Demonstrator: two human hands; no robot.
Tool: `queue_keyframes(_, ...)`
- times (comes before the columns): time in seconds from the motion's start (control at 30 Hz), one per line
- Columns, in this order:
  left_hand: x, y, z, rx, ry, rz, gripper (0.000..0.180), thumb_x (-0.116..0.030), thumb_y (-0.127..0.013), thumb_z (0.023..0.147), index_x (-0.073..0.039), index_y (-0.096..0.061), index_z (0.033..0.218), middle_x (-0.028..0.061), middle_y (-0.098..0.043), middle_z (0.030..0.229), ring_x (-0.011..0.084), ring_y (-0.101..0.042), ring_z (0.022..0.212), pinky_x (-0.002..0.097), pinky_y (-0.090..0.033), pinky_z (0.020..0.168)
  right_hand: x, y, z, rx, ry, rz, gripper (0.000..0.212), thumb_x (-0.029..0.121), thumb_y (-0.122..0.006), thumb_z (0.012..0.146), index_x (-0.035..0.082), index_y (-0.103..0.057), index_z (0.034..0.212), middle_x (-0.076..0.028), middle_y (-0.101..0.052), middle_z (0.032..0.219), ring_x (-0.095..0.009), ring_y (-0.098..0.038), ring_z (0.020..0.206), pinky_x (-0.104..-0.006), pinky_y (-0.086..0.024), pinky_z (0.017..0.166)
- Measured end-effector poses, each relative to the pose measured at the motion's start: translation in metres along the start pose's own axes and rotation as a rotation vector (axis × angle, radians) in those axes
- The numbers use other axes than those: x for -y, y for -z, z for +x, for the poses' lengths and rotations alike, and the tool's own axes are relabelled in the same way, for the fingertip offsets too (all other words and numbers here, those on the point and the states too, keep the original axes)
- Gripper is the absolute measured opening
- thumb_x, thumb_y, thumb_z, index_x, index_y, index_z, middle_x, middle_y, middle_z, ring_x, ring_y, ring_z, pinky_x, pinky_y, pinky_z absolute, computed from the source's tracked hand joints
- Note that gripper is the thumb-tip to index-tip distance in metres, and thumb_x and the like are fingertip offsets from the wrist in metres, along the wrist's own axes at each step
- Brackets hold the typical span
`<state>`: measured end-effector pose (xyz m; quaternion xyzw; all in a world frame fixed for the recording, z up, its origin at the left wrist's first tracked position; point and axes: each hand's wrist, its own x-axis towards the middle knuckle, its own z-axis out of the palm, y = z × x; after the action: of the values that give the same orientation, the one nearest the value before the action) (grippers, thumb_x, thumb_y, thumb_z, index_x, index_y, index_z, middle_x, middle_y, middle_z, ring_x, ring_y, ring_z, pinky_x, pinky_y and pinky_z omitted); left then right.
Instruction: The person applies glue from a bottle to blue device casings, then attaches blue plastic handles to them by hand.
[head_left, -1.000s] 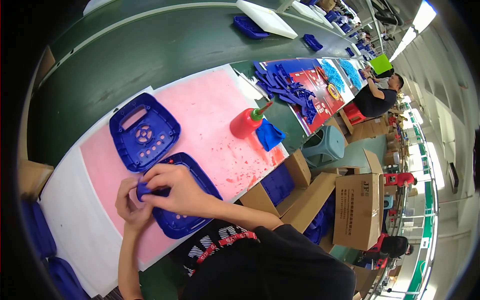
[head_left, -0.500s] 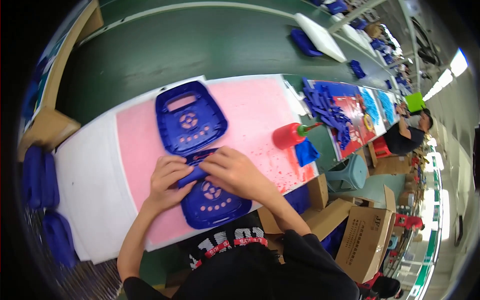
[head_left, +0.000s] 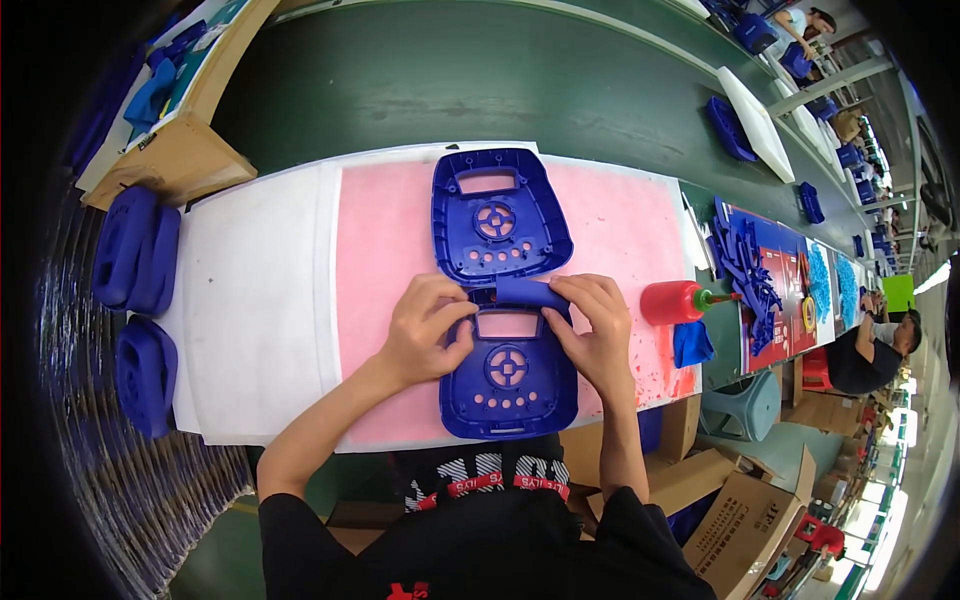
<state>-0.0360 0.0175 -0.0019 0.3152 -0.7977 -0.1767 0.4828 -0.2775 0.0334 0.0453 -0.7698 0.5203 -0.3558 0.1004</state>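
Nearest the person, a blue plastic shell (head_left: 508,380) lies flat on the pink mat (head_left: 380,250), its inner side up, with a rectangular window near its far end and a round grille and small holes below. Both hands sit at that far end. The left hand (head_left: 425,330) rests curled on the shell's left edge, thumb and fingers pinching toward the middle. The right hand (head_left: 592,330) is closed on a small blue piece (head_left: 530,293), fingers over its right end, holding it across the shell's top edge just above the window. The left fingertips reach the piece's left end, so it is gripped between the two hands.

Just beyond the piece, touching or nearly touching it, a second shell (head_left: 497,215) of the same shape lies on the mat, its window at the far end.

To the right, past the mat's edge, a red bottle (head_left: 672,301) with a green nozzle lies on its side, a blue cloth (head_left: 692,343) just beside it. On the left, a white sheet (head_left: 255,300) covers the table (head_left: 400,90), and stacked blue parts (head_left: 135,250) sit off its left edge. Farther right, a heap of blue pieces (head_left: 745,265) lies on a red board, and another person (head_left: 870,350) sits well apart along the line.
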Motion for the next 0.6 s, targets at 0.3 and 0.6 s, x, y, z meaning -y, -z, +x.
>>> queue_keyframes(0.3,0.0,0.0,-0.002,0.016,0.078,-0.051,0.031,0.0,-0.063,0.065,0.002,-0.066,0.096,0.0165,-0.063,0.104,0.0292,-0.066,0.08,0.0357,-0.057,0.072,-0.004,-0.018,-0.005,0.039,-0.292,0.27,0.029,0.003,-0.076,0.076,0.002,-0.07,0.105,-0.011,-0.07,0.104,-0.019,-0.065,0.092,-0.0299,-0.049,0.081)
queue_keyframes(0.6,0.007,-0.001,-0.011,0.1,0.175,-0.146,0.034,0.0,-0.064,0.069,0.003,-0.06,0.104,0.0156,-0.066,0.096,0.028,-0.067,0.08,0.0361,-0.056,0.069,-0.001,-0.017,-0.008,0.133,-0.192,0.296,0.03,0.0,-0.075,0.074,0.0,-0.069,0.104,-0.013,-0.07,0.106,-0.023,-0.066,0.099,-0.0329,-0.051,0.088)
